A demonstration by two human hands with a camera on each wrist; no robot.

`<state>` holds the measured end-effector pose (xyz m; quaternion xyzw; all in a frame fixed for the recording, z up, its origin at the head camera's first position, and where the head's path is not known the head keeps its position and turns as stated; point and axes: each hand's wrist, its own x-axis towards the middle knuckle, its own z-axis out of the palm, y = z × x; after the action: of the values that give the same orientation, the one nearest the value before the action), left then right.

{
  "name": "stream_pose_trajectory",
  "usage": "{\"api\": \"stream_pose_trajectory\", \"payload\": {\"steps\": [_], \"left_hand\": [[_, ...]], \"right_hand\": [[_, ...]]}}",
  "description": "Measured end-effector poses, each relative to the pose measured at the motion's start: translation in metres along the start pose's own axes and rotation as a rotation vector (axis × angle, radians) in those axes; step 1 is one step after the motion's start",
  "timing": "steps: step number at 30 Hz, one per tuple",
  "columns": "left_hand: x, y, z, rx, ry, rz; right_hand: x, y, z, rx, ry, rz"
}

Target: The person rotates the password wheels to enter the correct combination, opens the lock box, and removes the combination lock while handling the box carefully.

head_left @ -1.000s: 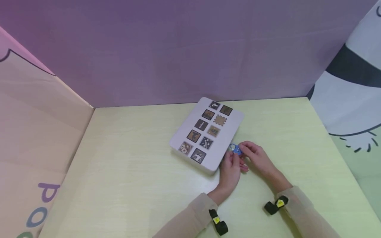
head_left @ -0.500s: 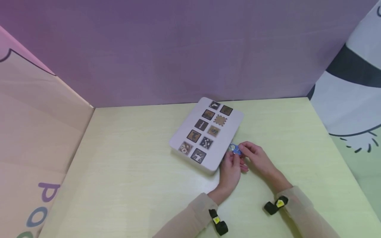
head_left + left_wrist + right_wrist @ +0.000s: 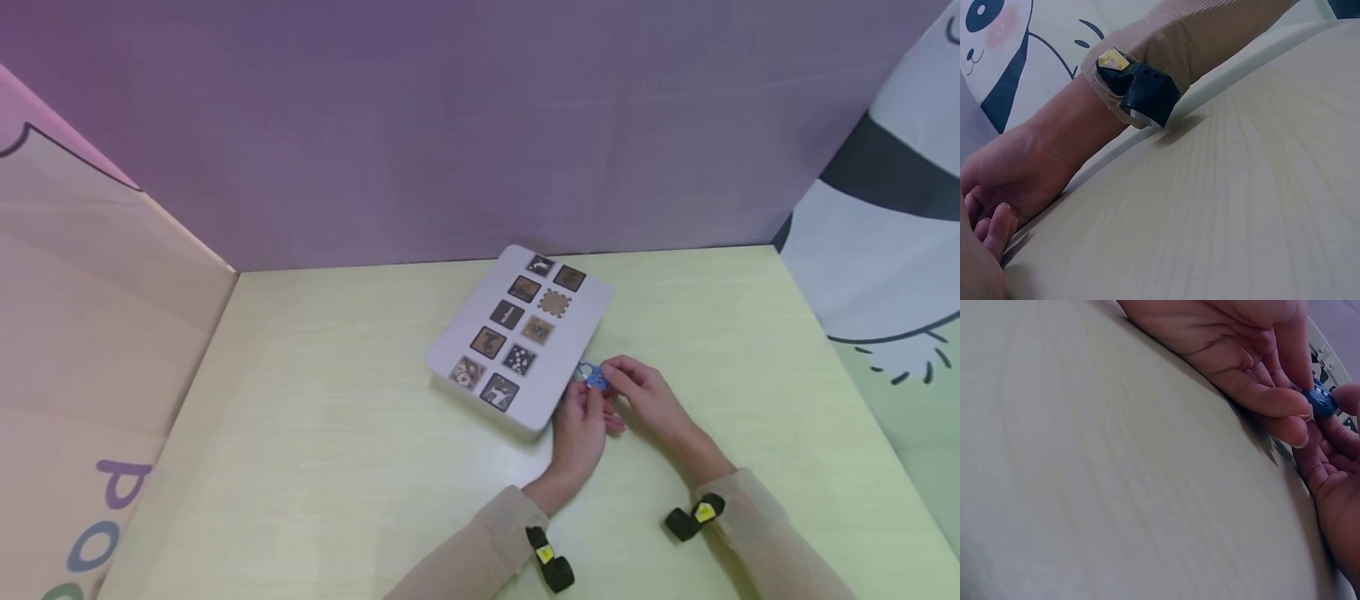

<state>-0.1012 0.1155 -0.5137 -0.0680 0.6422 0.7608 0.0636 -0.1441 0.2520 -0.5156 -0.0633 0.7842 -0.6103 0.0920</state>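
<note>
A small flat blue piece with a pale printed pattern is held between my two hands, just off the right edge of a white box. My left hand pinches its near side, thumb on top. From the right, my right hand grips the other end between thumb and finger. In the right wrist view the blue piece shows between the fingertips of both hands, partly covered. The left wrist view catches my right hand and only a sliver of my left; the piece is hidden there.
The box lies at an angle, its white top printed with several small square pictures. Beneath is a pale wood-grain table. A purple backdrop rises behind it, with printed side panels left and right. Both wrists wear black camera straps.
Hardly anything differs. Both hands keep their place and hold on the blue piece, which has tilted very slightly; the box has not moved.
</note>
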Motion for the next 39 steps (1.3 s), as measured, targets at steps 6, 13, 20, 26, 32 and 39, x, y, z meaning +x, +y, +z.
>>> {"api": "stream_pose_trajectory", "payload": {"steps": [6,13,20,26,32,39], "left_hand": [[-0.0001,0.0001,-0.0002,-0.005,0.001,-0.002],[-0.0001,0.0004,-0.001,-0.003,-0.001,-0.016],[0.0,-0.0003,-0.0004,0.007,-0.005,-0.014],[0.0001,0.0008,-0.0007,0.021,-0.007,-0.011],[0.0003,0.0014,-0.0008,0.022,-0.005,-0.005],[0.0005,-0.0006,-0.0004,0.02,-0.002,0.0]], "right_hand": [[0.0007,0.0024,-0.0001,0.023,-0.004,-0.021],[-0.0004,0.0014,0.0005,0.041,0.003,-0.006],[-0.0008,0.0014,-0.0005,0.025,-0.001,0.016],[-0.001,0.0008,-0.0005,-0.005,-0.005,0.022],[-0.0012,0.0,-0.0011,-0.017,-0.011,0.025],[-0.0007,-0.0003,-0.0009,-0.029,-0.011,0.03]]}}
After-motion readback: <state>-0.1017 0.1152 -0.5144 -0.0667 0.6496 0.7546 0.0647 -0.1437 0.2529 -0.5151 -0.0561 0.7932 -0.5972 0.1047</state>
